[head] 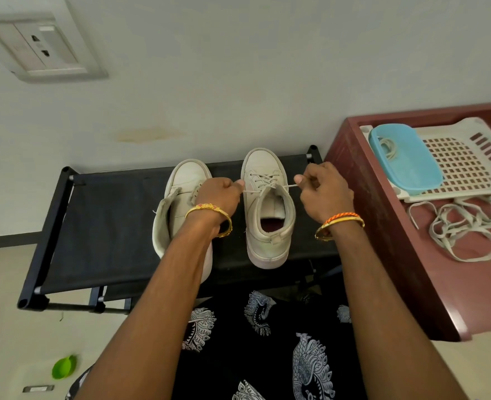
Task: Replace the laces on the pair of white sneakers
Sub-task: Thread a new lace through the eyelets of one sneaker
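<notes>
White right sneaker [269, 209], laced: left hand [219, 194] and right hand [323, 192] pinch its soft, limp lace ends [289, 186] at nine and three o'clock; best gripped near tips.

Two sneakers side by side on a low rack [102, 226] against the wall, toes to the wall: left sneaker [185, 186] partly behind the left hand [219, 197], right sneaker [267, 209] between both hands. Lace ends [289, 186] stretched sideways from the right sneaker's top eyelets, one pinched in each hand, right hand [323, 194] just right of the shoe. Right of the rack, a table [440, 290] bearing a tray [469, 160], a tub [406, 160] on the tray with a lace coiled in it, loose laces [464, 226] in front of the tray.
</notes>
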Motion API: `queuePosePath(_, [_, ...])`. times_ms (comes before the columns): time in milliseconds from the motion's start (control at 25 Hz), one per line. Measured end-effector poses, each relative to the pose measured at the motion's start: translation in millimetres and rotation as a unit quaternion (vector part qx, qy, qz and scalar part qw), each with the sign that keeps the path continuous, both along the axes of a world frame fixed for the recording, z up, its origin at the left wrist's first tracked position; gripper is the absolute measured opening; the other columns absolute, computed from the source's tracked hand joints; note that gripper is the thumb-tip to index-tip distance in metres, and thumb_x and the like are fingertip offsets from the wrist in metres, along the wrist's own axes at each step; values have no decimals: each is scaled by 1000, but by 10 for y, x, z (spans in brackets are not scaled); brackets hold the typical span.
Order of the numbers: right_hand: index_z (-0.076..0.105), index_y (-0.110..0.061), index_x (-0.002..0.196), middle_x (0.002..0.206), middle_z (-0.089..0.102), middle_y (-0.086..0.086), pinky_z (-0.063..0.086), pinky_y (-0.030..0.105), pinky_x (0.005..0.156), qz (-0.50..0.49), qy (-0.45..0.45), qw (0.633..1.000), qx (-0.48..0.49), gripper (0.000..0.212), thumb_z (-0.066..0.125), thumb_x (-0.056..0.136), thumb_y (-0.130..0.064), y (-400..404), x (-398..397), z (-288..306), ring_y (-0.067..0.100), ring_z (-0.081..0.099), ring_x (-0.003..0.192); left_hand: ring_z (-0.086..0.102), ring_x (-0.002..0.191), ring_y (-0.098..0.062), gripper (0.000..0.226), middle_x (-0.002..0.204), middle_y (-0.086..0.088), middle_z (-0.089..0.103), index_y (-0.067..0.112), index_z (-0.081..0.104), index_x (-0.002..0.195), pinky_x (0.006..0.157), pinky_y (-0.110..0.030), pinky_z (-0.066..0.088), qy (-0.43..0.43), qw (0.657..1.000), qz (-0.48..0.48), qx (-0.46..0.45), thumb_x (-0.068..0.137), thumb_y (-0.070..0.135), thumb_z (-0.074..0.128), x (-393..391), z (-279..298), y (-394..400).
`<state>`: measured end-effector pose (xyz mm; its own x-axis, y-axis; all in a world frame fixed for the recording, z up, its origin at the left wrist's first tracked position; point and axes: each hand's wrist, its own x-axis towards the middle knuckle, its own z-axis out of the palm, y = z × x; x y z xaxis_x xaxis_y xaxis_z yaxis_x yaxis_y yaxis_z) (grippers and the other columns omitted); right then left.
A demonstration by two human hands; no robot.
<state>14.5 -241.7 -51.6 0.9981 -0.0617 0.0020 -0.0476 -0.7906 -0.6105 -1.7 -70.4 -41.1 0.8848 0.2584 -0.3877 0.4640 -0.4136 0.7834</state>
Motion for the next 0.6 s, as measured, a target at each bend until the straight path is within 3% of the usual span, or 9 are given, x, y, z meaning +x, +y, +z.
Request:
queuePosePath(120, [58,-14,80,70,66,-2,48,32,78,-18,28,991,132,22,55,93,-31,-56,-30,64,10,60,67,51,65,-14,39,69,-5,56,12,54,66,75,-31,45,17,996,-85,-2,100,25,41,-33,97,40])
queuePosePath(200, [63,-12,83,65,66,-5,47,27,73,-25,31,982,183,17,57,93,-25,-88,-37,162,7,59,62,51,58,-12,34,68,-4,57,9,58,75,65,-24,46,27,994,-101,-39,101,21,39,-49,237,60])
queuePosePath(320, [66,-14,83,67,67,-7,48,24,72,2,14,977,211,9,62,89,-18,-110,17,423,2,58,64,49,54,-10,20,66,-1,57,6,59,94,52,-18,45,15,993,-118,-12,99,11,41,-22,566,76])
queuePosePath(440, [66,-18,75,68,67,-3,46,14,62,66,-4,976,210,12,66,85,-12,-122,69,855,-4,57,54,49,48,-9,19,66,-3,59,5,62,93,50,-18,47,-18,992,-120,-24,98,6,43,2,1026,83])
queuePosePath(600, [70,-21,73,67,66,-2,49,25,68,119,-37,978,168,8,73,79,-17,-166,157,1393,6,57,61,56,51,-7,26,68,-1,64,7,66,85,61,-22,52,-26,988,-133,-71,98,6,43,54,1624,45])
